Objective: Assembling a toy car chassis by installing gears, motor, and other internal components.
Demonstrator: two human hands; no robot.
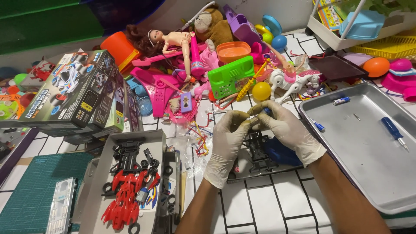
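Both my hands wear pale gloves and meet at the fingertips above a black toy car chassis [259,156]. My left hand [227,143] pinches something small that I cannot make out. My right hand [286,128] pinches a small blue part [266,111] at the same spot. The chassis lies on a small dark tray beside a blue piece [279,151]. To the left an open grey box [130,182] holds red car body parts [125,197] and black wheels.
A metal tray [368,147] at the right holds a blue screwdriver [393,130] and a small battery [341,101]. A pile of toys, a doll [173,41] and a yellow ball [261,91] lie behind. Model boxes [78,93] and a green cutting mat [30,190] sit left.
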